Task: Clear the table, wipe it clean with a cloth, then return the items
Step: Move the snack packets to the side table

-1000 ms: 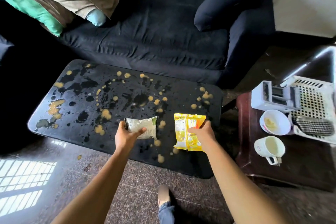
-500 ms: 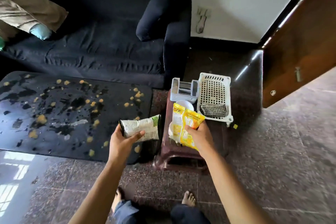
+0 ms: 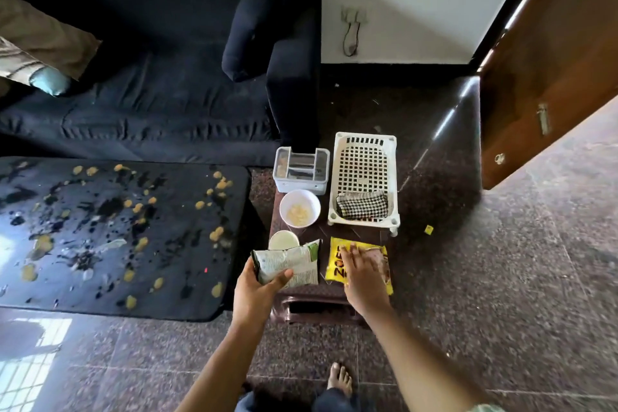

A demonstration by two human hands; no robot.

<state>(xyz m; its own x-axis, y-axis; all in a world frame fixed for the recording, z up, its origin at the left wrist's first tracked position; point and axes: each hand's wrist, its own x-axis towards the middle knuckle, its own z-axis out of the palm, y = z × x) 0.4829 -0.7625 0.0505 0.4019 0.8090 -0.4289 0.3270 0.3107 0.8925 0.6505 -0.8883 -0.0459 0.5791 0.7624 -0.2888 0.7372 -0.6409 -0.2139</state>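
The yellow packet (image 3: 337, 270) lies flat on the front of the brown stool (image 3: 311, 294). The right hand (image 3: 363, 274) rests on it with fingers spread straight, its grip slack. Just beside it, the left hand (image 3: 255, 291) has its grip closed on a grey-white packet (image 3: 289, 264), thumb across the face. Behind them on the stool stand a cup (image 3: 282, 239), a white bowl (image 3: 300, 208) and a white basket (image 3: 364, 144) holding a checked cloth (image 3: 362, 206). To the left, the black worktop (image 3: 184, 294) is spattered with yellow blobs.
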